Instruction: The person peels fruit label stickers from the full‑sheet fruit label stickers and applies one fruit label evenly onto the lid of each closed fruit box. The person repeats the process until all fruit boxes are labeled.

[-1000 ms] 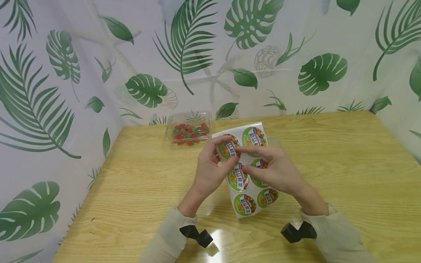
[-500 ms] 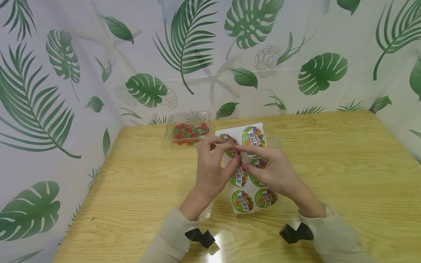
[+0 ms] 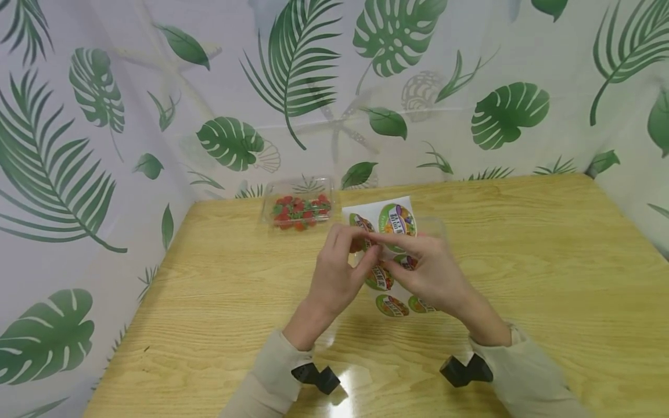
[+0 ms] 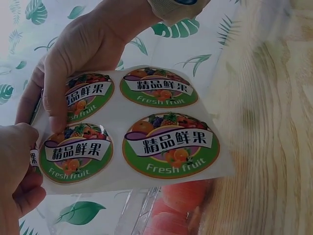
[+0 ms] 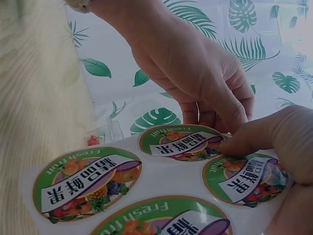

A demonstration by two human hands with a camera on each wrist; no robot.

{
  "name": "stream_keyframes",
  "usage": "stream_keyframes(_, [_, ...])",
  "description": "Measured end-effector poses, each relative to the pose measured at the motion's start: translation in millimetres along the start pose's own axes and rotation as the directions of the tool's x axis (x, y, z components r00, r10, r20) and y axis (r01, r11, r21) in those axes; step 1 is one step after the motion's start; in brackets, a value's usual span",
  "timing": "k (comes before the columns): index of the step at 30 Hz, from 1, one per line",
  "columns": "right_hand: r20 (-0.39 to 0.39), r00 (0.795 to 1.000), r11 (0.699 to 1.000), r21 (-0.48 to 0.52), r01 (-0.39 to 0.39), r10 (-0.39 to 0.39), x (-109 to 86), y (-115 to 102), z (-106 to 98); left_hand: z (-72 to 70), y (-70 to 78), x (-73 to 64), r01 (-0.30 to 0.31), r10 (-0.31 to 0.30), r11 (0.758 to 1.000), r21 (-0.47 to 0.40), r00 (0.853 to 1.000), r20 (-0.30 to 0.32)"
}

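Between both hands is a white sheet point(image 3: 364, 210) of round fruit stickers, held over the table. My left hand point(image 3: 334, 276) pinches the sheet near its upper left, its fingers curled over the edge. Opposite it, my right hand point(image 3: 439, 273) has thumb and index finger at the same sticker, fingertips meeting the left ones. In the left wrist view, the right index fingertip presses at the rim of a "Fresh fruit" sticker point(image 4: 76, 156). The right wrist view shows the left hand point(image 5: 190, 63) at the sheet's far edge, thumb on top. The exact pinch spot is partly hidden by fingers.
A clear plastic box point(image 3: 298, 203) of strawberries stands at the table's back left. Another clear container point(image 3: 436, 225) lies behind the sheet, with round reddish fruit point(image 4: 183, 196) showing under it. A leaf-print cloth point(image 3: 439, 75) hangs behind the wooden table point(image 3: 549, 244).
My left fingers have drawn in from the sheet's upper left and curled toward the right fingertips. The sheet has tilted, its lower end rising and bending away.
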State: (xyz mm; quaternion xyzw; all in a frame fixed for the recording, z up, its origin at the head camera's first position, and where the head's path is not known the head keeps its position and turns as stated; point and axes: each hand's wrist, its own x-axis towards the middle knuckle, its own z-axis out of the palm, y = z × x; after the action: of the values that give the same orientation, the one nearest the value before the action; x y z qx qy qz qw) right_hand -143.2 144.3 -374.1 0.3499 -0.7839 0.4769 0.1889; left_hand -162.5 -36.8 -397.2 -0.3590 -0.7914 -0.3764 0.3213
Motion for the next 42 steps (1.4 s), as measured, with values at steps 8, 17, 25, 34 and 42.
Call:
stream_keyframes(8, [0.003,1.0,1.0,-0.017,0.025,-0.025,0.8,-2.2,0.2,-2.3,3.5,1.9,0.024,-0.025,0.999,-0.043,0.999,-0.026])
stream_keyframes(17, [0.004,0.999,0.999,-0.02,0.041,-0.041,0.6,-0.8,0.6,-2.7,3.9,1.6,0.026,-0.027,0.999,-0.033,0.999,-0.022])
stream_keyframes(25, [-0.01,0.999,0.999,-0.021,0.031,-0.031,0.1,-0.9,1.3,-3.9,5.0,1.8,0.005,-0.006,1.0,-0.007,1.0,-0.026])
stream_keyframes(34, [-0.01,0.999,1.0,0.004,0.03,-0.03,-0.6,0.6,0.9,-3.5,4.3,1.9,-0.017,0.016,1.0,-0.024,1.0,-0.025])
stream_keyframes(42, [0.001,1.0,0.999,0.042,0.016,-0.016,-1.6,0.8,0.5,-3.8,5.4,1.6,-0.006,0.006,0.999,-0.038,1.0,-0.023])
